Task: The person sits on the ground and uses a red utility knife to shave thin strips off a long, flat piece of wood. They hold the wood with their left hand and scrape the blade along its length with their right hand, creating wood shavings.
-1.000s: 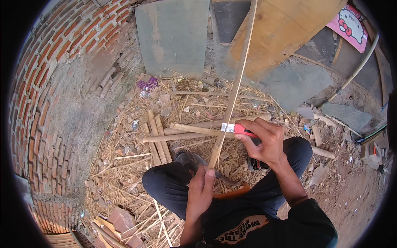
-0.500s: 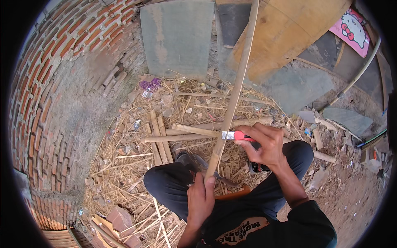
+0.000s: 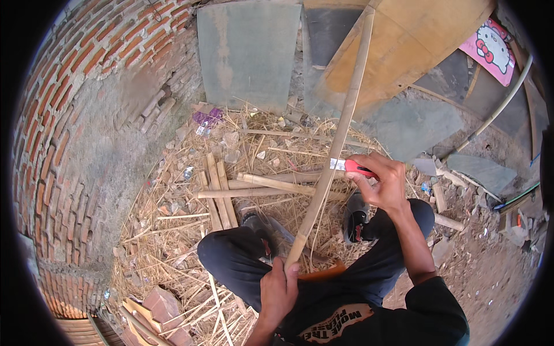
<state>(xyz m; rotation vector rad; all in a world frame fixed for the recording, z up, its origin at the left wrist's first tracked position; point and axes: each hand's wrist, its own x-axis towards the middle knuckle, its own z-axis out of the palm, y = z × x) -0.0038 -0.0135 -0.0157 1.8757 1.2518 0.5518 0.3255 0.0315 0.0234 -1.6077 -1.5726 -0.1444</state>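
Note:
My left hand (image 3: 279,288), low in the middle, is closed around the lower end of a long split bamboo strip (image 3: 350,106). The strip slants up and slightly right, past the top of the picture. My right hand (image 3: 384,180) grips a red utility knife (image 3: 362,168), thumb along the near side. Its extended blade (image 3: 337,164) lies across the strip, touching it about midway. Below the blade, a thin sliver of bamboo (image 3: 318,222) hangs along the strip's right side. Both hands are over my bent legs.
Short bamboo pieces (image 3: 221,190) and poles (image 3: 254,192) lie beyond my feet on ground strewn with shavings. A brick wall (image 3: 81,121) rises at left; flat sheets (image 3: 248,57) lean at the back. Brick blocks (image 3: 166,305) lie lower left; an orange piece (image 3: 323,271) sits between my legs.
My right hand has moved the knife up and to the right along the strip. The strip's upper part has swung right. A thin sliver now shows below the blade.

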